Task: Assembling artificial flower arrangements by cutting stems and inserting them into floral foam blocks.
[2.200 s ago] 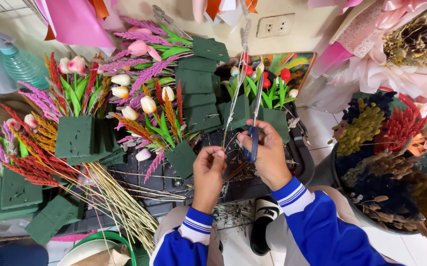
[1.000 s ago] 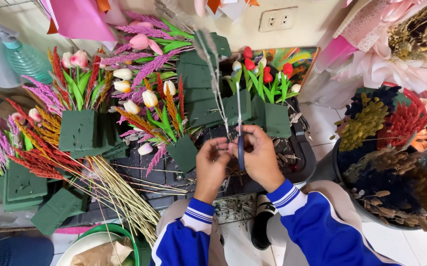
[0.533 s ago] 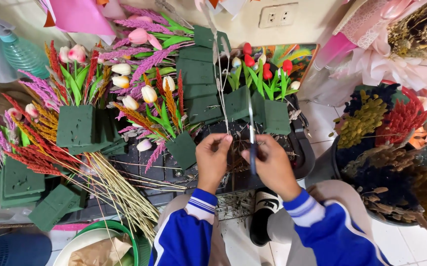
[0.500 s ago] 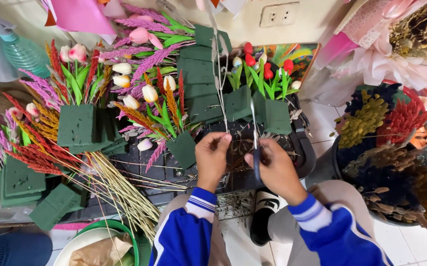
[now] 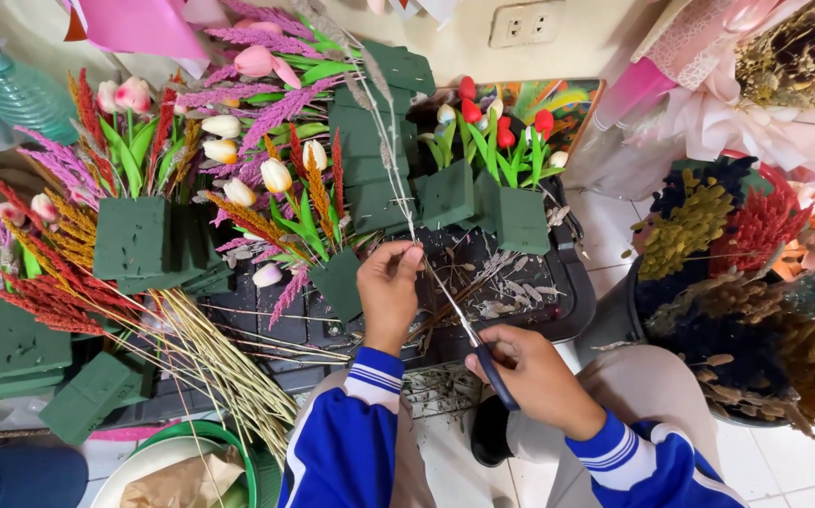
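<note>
Left hand [image 5: 388,292] pinches a dried stem [image 5: 390,150] running toward twelve o'clock; right hand [image 5: 539,376], at four o'clock, grips scissors [image 5: 471,337], blades touching the stem.

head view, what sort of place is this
Probably a florist's or flower-craft workspace: green floral foam blocks stuck with tulips and dried stems, wrapped bouquets, and the right hand working scissors on a stem that the left hand holds.

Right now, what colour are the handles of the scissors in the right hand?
Dark blue handles on the scissors, held in the right hand; the head view shows them.
</note>
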